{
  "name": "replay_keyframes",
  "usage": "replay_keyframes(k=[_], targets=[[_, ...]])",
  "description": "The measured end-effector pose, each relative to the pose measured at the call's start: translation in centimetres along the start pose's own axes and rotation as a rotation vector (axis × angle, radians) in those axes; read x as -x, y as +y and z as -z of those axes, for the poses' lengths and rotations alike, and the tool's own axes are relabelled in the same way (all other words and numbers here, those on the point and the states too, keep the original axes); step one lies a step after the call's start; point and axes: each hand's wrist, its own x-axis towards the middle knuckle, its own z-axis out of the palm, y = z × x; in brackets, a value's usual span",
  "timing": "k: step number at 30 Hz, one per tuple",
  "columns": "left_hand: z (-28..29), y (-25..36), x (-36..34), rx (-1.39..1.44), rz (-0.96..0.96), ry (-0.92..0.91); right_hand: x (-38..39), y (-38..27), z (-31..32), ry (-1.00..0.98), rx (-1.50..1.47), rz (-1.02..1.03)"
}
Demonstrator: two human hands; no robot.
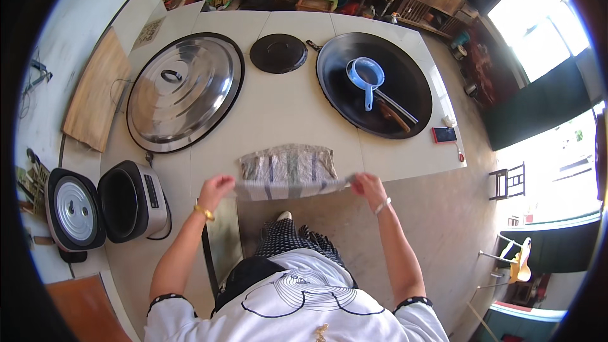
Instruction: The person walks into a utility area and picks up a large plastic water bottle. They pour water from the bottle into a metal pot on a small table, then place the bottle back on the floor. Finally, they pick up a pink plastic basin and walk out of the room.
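Clock bearings centred on the cloth, 12 = straight ahead of the person.

Rumpled grey-beige cloth with dark stripes (288,163) is sitting at the near edge of the pale tiled counter (269,111). Left hand (216,189), just below 9, is pinching one end of its near edge; right hand (367,189), just past 3, is pinching the other. Fingers are grasping cloth both sides, near edge is spanning hand to hand.

Progress, my read: partway. Far part is lying on the counter, creased; near strip is being held, not laid down, no release on either side. Left over: near strip and creases.

Around it: big domed steel lid (196,98) is resting at 10, flat black round lid (278,52) at 12, wide black wok (339,50) at 1–2 holding a light-blue dipper (366,75). Open-lidded rice cooker (140,199) is standing near 9, red-edged phone (444,135) is lying near 3.

Hard to make out: near strip is smearing, so can't tell whether it's one layer or folded, or touching the counter edge. Cloth is hiding its underside. Dipper is covering part of a wooden-handled tool (396,115). Cooker's inside is too dark to read.
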Motion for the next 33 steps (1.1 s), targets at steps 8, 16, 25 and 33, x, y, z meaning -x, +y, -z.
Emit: replay_keyframes(k=[8, 16, 25, 33], targets=[[-3.5, 1.0, -5.9, -0.883, -0.569, 0.217, -8.2, 0.3, -6.9, 0.377, 0.998, 0.470], [-6.1, -4.4, -3.4, -0.978, -0.603, -0.169, -3.3, 5.7, -8.4, 0.039, 1.325, 0.528], [-6.2, -2.6, -2.8, -1.068, -0.427, -0.325, -0.1, 6.1, -5.9, -0.092, 1.214, 0.427], [-9.3, -0.4, -5.9, -1.655, -0.187, -0.654, 3.7, 7.9, -2.0, -0.038, 1.310, 0.391]])
